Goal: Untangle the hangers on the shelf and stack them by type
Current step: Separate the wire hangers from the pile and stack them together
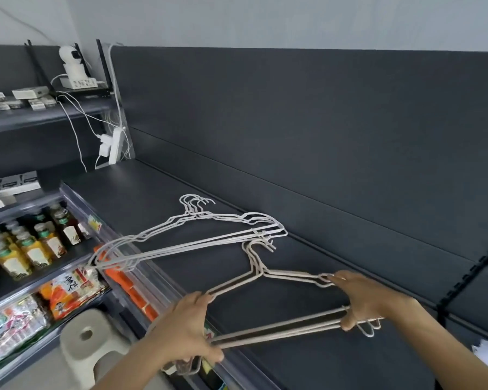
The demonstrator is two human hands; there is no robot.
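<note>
Held between left hand [192,330] and right hand [369,301], both curled round shoulder ends: beige wire hangers [261,271], over shelf [307,358]. Beyond left hand, flat on shelf: white wire hangers [197,245], stacked. Likely light, springy, hooks apt to snag; best taken at shoulder bends.

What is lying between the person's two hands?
The bundle of beige wire hangers spans from left hand to right hand; inside its frame only bare dark grey shelf shows, in the head view.

White hangers [197,235], beige hangers [279,277], dark grey shelf [335,249]
</note>
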